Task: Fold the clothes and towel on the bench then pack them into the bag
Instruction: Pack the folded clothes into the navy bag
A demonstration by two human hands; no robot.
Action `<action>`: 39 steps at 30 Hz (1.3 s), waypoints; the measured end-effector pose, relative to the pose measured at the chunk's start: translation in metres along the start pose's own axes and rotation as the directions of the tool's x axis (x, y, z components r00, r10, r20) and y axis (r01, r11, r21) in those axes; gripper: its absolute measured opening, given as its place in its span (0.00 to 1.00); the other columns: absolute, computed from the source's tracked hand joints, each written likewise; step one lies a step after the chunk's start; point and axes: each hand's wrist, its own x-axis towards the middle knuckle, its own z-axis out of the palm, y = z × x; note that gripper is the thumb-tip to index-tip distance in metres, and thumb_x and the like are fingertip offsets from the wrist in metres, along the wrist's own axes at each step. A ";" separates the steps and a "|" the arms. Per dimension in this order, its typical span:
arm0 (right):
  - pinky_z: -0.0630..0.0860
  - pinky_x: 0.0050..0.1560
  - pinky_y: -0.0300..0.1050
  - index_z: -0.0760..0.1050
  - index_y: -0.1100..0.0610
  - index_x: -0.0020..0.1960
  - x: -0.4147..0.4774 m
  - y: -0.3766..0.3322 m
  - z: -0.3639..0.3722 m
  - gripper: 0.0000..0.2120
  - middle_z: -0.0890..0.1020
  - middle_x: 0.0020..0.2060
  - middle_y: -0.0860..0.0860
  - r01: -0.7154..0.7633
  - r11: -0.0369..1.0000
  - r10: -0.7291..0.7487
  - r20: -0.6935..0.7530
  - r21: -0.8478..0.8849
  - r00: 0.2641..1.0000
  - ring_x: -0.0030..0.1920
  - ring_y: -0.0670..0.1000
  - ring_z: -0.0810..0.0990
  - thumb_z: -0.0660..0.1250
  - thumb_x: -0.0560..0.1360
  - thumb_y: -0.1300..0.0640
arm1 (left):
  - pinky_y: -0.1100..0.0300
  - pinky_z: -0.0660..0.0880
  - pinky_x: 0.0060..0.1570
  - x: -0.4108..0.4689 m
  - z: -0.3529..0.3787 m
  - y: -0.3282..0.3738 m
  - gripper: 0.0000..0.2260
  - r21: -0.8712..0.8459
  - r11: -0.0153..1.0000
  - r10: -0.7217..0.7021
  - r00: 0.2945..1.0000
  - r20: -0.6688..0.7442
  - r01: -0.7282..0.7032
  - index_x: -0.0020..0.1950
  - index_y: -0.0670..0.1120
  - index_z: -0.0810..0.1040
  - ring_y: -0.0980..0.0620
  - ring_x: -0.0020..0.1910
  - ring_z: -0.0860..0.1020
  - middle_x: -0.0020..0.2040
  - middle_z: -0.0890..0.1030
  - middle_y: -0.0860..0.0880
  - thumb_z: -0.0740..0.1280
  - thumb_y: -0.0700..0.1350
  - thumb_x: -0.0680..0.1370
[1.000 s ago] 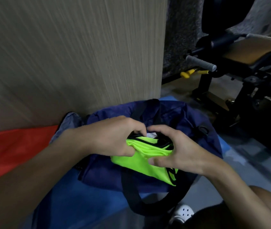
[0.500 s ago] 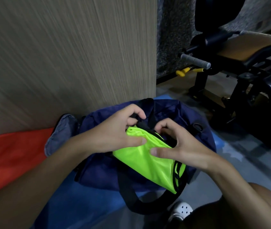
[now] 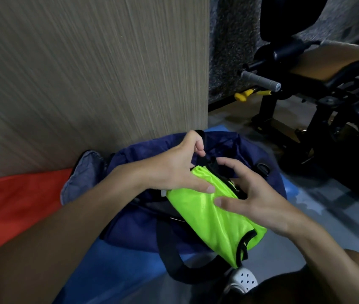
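Pressing down on the neon-green top (image 3: 213,222) w/ both thumbs: L thumb (image 3: 207,188) is lying across its upper end, R thumb (image 3: 223,202) is lying just below, tips nearly meeting. L fingers are curling behind the top's upper end & pinching it against the thumb; index is hooking a black edge there, can't tell if that's the top's trim or the bag's rim. R fingers (image 3: 231,166) are arching over the far side of the top, tips sitting at its black trim, so the R hand (image 3: 259,198) is clasping it from the right while the L hand (image 3: 174,170) is clasping it from the left.

The top is lying folded into a narrow bundle, upper end sitting at the mouth of the navy bag (image 3: 130,229), lower end w/ black trim sticking out over the bag's near side toward the camera. Bag's black strap (image 3: 169,257) is looping down in front. Bag is sitting on a blue surface (image 3: 108,273), against a wood-grain panel (image 3: 86,73).

Grey fabric (image 3: 79,178) is lying just left of the bag, red cloth (image 3: 9,211) further left. A white clog (image 3: 242,280) is showing at the bottom, near the top's lower end. Gym machine (image 3: 332,88) is standing well apart at right, w/ a grey grip (image 3: 259,80) & a yellow pin (image 3: 244,96).
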 end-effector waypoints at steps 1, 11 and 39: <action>0.75 0.53 0.34 0.71 0.39 0.65 -0.001 0.001 -0.002 0.31 0.80 0.57 0.38 -0.005 1.000 0.006 -0.031 0.022 0.999 0.55 0.40 0.79 0.77 0.70 0.61 | 0.61 0.78 0.50 -0.001 0.001 -0.004 0.29 -0.090 0.996 -0.004 1.000 0.003 0.005 0.56 0.52 0.63 0.58 0.49 0.77 0.64 0.72 0.49 0.80 0.52 0.67; 0.75 0.51 0.35 0.69 0.41 0.68 -0.011 0.024 -0.013 0.31 0.77 0.60 0.44 -0.207 0.978 0.202 -0.131 -0.028 0.970 0.58 0.41 0.77 0.76 0.71 0.59 | 0.57 0.74 0.55 -0.020 0.025 -0.092 0.14 0.218 0.969 -0.082 0.985 -0.151 0.114 0.53 0.52 0.78 0.59 0.50 0.78 0.50 0.81 0.57 0.77 0.48 0.71; 0.70 0.57 0.36 0.62 0.36 0.72 -0.009 0.017 -0.001 0.37 0.67 0.67 0.36 -0.166 0.969 0.196 -0.163 0.181 0.967 0.63 0.40 0.68 0.75 0.72 0.59 | 0.64 0.71 0.47 -0.004 0.009 -0.095 0.10 0.426 0.904 0.228 0.873 -0.431 -0.026 0.48 0.44 0.84 0.54 0.42 0.73 0.47 0.73 0.50 0.67 0.30 0.75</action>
